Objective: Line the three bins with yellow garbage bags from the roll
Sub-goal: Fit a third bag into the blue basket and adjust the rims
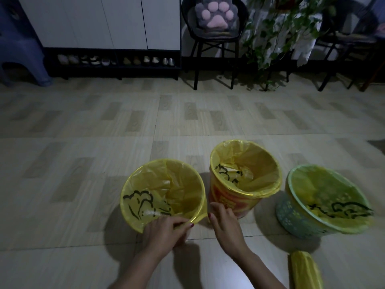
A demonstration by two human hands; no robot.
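Three bins on the floor (83, 126), all lined: green bin (295, 217) rightmost, red bin (227, 202) in the middle, left bin (164, 190) nearest. Roll (305, 270) by the near right edge. Left hand (164, 232) pinching the bag's folded rim; right hand (226, 223) seemingly loose beside it. Risk: thin film tearing or slipping off if tugged.

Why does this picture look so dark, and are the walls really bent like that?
Head view: the room is dim, with corners fading to black; hard shadows fall beside the yellow-lined left bin and under both hands, left hand and right hand. The wide lens bows the white cabinet; the green bin at the edge looks smeared.
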